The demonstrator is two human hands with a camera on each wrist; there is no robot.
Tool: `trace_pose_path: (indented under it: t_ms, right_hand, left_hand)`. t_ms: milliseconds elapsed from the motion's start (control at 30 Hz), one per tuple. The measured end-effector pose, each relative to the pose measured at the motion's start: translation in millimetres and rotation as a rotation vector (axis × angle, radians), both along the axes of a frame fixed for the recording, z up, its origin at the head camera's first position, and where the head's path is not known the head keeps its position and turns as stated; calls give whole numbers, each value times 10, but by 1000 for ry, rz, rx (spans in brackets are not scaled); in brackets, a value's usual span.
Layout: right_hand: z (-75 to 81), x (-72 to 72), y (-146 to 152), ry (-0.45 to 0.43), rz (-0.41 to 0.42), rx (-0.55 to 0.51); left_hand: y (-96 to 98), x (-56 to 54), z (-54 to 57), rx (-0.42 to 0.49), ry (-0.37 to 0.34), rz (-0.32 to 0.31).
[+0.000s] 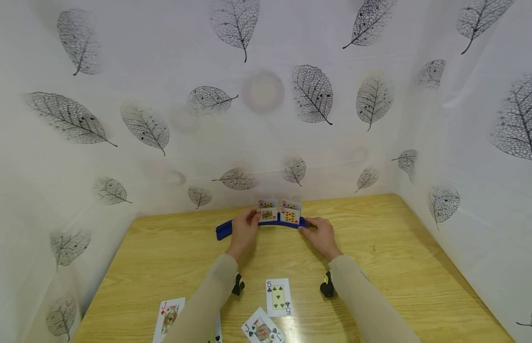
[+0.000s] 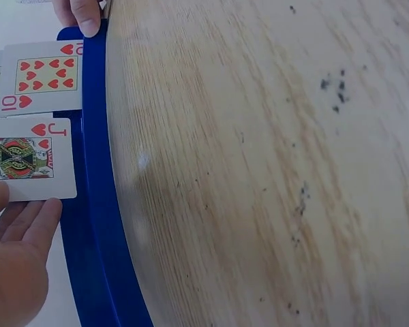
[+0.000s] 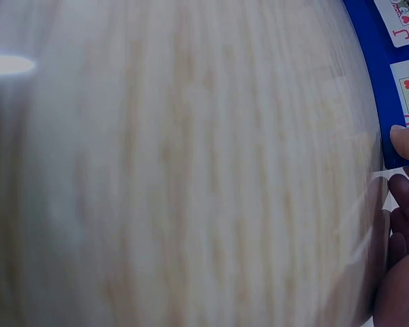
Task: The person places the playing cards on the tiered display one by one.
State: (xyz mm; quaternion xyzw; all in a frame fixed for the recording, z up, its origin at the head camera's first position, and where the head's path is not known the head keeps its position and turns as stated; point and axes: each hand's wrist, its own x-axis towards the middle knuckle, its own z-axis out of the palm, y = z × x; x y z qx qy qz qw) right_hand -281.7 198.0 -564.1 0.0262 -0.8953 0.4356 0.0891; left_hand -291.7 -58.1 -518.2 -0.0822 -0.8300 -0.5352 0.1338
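A curved blue card holder [image 1: 224, 230] stands near the back of the table with cards upright in it. My left hand [image 1: 244, 232] pinches the jack of hearts [image 2: 28, 162] by its edge, thumb in front and fingers behind, at the holder's front row. Beside that card stands the ten of hearts [image 1: 290, 216]. Two more cards show partly above them in a row behind. At the holder's right end, my right hand [image 1: 320, 236] grips it, with the thumb [image 3: 404, 142] on the front near the ten.
Nearer the body lie a five of clubs [image 1: 278, 297], a jack of spades [image 1: 263, 327] and a jack of diamonds [image 1: 169, 317], face up on the wooden table [image 1: 390, 267]. Another card is mostly hidden under the left sleeve [image 1: 205, 297]. A leaf-patterned curtain [image 1: 266, 143] hangs behind.
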Motion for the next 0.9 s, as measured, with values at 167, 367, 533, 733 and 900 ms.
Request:
trace_pose_path:
  t_ms: [167,367,533,733,900]
  right_hand:
    - [-10,-10,0,8,4,6]
    - [-17,-18,-7,7,7,9]
    - [-16,-16,-13,9,4,10]
    - [-4,8,-3,28,-3,5]
    - [3,19,-3,49,4,11]
  left_hand:
    - [10,-27,-27,-4,-6,17]
    - [10,-45,-45,-4,-6,22]
    - [10,-54,-69,-8,15,23]
    - [9,-70,-98,-9,12,13]
    - [-1,-77,-115,-15,0,11]
